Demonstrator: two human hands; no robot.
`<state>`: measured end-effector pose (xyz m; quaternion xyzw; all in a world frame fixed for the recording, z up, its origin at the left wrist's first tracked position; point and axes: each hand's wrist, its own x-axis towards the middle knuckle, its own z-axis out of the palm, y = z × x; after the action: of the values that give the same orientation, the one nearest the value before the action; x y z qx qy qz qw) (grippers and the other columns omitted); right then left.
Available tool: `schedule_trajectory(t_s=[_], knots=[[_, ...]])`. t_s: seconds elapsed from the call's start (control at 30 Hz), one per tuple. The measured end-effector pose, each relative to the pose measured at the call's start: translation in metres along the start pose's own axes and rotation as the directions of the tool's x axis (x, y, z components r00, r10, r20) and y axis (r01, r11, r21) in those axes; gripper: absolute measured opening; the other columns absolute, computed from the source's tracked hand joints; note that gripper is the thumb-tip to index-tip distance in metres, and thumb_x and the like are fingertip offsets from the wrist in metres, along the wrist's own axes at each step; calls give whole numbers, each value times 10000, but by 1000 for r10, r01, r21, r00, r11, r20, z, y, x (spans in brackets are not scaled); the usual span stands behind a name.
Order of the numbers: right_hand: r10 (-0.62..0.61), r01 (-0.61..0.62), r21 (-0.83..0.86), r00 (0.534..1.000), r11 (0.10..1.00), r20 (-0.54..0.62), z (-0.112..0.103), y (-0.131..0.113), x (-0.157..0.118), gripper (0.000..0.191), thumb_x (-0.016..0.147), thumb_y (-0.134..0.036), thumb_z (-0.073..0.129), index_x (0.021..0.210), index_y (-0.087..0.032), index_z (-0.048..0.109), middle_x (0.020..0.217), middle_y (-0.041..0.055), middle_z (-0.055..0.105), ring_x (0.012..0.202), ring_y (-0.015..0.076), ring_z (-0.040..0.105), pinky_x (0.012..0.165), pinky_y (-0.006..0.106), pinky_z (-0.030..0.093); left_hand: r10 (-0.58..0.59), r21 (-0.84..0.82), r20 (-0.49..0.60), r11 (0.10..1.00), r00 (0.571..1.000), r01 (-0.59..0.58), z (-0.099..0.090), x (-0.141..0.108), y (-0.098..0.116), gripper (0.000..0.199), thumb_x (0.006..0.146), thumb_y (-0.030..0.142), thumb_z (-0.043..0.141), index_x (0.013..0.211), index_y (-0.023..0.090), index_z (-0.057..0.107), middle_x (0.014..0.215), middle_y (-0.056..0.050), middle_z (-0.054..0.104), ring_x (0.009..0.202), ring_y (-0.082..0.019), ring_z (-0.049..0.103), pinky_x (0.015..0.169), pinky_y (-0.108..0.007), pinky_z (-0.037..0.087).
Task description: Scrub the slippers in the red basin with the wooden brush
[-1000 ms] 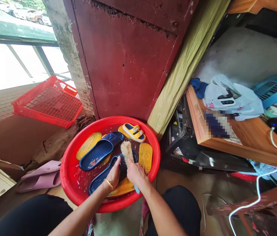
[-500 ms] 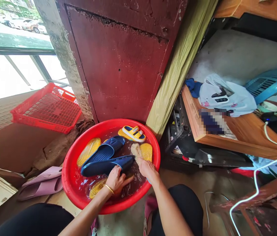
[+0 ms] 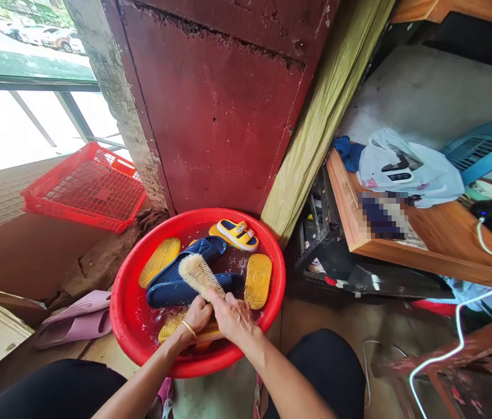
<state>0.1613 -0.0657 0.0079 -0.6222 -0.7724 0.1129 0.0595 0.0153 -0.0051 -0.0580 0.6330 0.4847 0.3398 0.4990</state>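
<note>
A right hand (image 3: pixel 234 317) grips a brush (image 3: pixel 200 275) over a blue slipper (image 3: pixel 171 289) in a red basin (image 3: pixel 129 317); the left hand (image 3: pixel 196 315) pins the slipper's heel end beneath its fingers. Firm bracing and short strokes likely scrub best.

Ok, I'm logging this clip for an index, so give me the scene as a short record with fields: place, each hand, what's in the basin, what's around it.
place: floor by a red metal door
left hand: gripping the edge of a navy slipper in the basin
right hand: holding a scrub brush, bristles on that slipper
basin: red plastic basin with water, a second navy slipper, yellow slippers
around: red crate, pink slippers, wooden table
</note>
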Motion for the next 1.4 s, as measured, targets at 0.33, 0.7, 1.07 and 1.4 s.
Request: schedule_trajectory(t_s=[0.33,0.7,1.07,1.4], knots=[[138,-87,245,970,966,-201,-15,52,3,545,1039,-250,369,1575,-213,463,1336,112,709,1144,226,703,1010,338,540,264,408,171,858,949,-312,-10,-4,8,339,867,454,532,971,252,784,1074,-87,806,1116,-318,684,1241,-543,277],[57,-28,309,995,951,-87,-25,82,-15,515,946,-171,504,1407,-343,656,1279,23,748,1135,241,720,1034,381,533,310,500,39,817,950,-287,-36,3,10,422,882,618,521,836,245,712,924,-87,802,965,-302,697,1141,-521,406],[228,-73,795,970,602,-83,-12,24,-2,831,830,-471,746,1567,-253,432,1414,109,641,1192,308,681,944,450,614,466,461,170,741,868,-488,-64,8,65,364,906,561,577,815,247,735,808,1,768,870,-225,700,1224,-538,313],[435,-61,813,867,579,-245,32,-14,-22,721,949,-412,560,1616,-257,334,1295,118,673,1046,273,715,728,361,668,251,166,12,954,968,-249,-65,13,74,442,723,636,754,953,264,818,1184,-114,786,1393,-383,527,1187,-576,355]])
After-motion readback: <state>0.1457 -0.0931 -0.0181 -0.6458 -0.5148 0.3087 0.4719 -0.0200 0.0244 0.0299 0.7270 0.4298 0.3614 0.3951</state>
